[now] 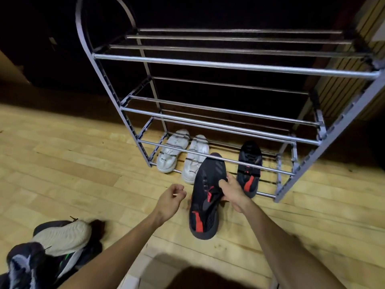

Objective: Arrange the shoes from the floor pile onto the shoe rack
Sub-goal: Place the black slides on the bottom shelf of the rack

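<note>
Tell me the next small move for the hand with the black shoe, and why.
Probably slide the black and red shoe, gripped by the right hand, forward onto the bottom tier, into the gap between the white pair and its matching shoe.

Floor pile (52,253) bottom left is blurred and cut by the left and bottom edges; shoe count cannot be told. Shoe rack (229,65) is cropped at the top and right edges, and its back is lost in darkness. White sneakers (183,157) carry heel print too small to read. Right hand (233,191) covers part of the black-and-red shoe (205,203), fingertips hidden inside its opening. Dark shape at bottom centre is unidentifiable.
</note>
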The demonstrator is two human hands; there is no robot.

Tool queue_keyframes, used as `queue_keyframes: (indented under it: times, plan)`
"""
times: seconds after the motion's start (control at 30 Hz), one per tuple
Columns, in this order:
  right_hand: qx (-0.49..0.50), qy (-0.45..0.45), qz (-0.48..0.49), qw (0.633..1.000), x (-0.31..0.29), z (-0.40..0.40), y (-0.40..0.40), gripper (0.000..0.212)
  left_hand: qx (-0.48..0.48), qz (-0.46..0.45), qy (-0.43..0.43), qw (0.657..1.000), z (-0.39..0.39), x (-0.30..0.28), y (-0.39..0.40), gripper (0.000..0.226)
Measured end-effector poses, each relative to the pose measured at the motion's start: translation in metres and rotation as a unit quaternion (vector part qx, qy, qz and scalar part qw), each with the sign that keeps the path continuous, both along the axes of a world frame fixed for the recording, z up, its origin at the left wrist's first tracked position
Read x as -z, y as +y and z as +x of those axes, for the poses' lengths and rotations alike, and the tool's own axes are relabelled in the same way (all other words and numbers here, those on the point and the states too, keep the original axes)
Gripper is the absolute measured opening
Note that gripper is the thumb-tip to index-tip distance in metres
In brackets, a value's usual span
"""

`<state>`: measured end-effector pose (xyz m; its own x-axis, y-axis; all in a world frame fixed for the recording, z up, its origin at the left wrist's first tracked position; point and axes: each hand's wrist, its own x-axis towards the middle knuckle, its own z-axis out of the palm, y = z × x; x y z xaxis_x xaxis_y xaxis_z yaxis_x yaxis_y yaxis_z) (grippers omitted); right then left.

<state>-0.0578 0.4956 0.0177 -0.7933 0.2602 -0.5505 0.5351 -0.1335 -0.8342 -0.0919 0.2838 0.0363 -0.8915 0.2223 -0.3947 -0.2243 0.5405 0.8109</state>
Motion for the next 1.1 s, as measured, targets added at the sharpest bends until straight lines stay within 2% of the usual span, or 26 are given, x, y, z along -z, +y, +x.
queue_keyframes:
  times: [0.1, 0.17, 0.4, 0.53, 0.6, 0.77, 0.97, 1.1]
  plan:
    - [0.032, 0.014, -0.042, 0.999, 0.003, 0.004, 0.007, 0.045, 0.031, 0.036, -0.179, 0.983, 0.011, 0.0, 0.013, 0.028]
    - [0.046, 0.026, -0.051, 0.997, 0.005, 0.006, 0.009, 0.046, 0.058, 0.055, -0.236, 0.969, 0.023, 0.005, 0.023, 0.032]
    - [0.106, 0.024, -0.041, 0.993, 0.012, 0.004, 0.015, 0.045, 0.029, 0.114, -0.191, 0.975, 0.031, 0.02, 0.048, 0.022]
    - [0.095, 0.026, -0.002, 0.995, 0.002, 0.007, 0.005, 0.018, 0.003, 0.101, -0.152, 0.983, 0.015, 0.024, 0.056, 0.029]
    - [0.068, 0.029, 0.03, 0.997, 0.004, 0.01, -0.001, 0.014, -0.008, 0.102, -0.132, 0.986, 0.006, 0.027, 0.06, 0.031]
    - [0.03, -0.001, 0.093, 0.995, 0.015, 0.006, -0.006, 0.02, -0.031, 0.118, -0.106, 0.987, -0.007, 0.035, 0.07, 0.022]
    - [0.065, -0.043, 0.194, 0.978, 0.023, 0.001, -0.001, 0.023, -0.02, 0.12, -0.08, 0.989, -0.012, 0.047, 0.08, 0.018]
    - [0.007, -0.114, 0.267, 0.957, 0.02, 0.007, 0.003, 0.035, -0.016, 0.121, -0.053, 0.991, -0.013, 0.052, 0.088, 0.019]
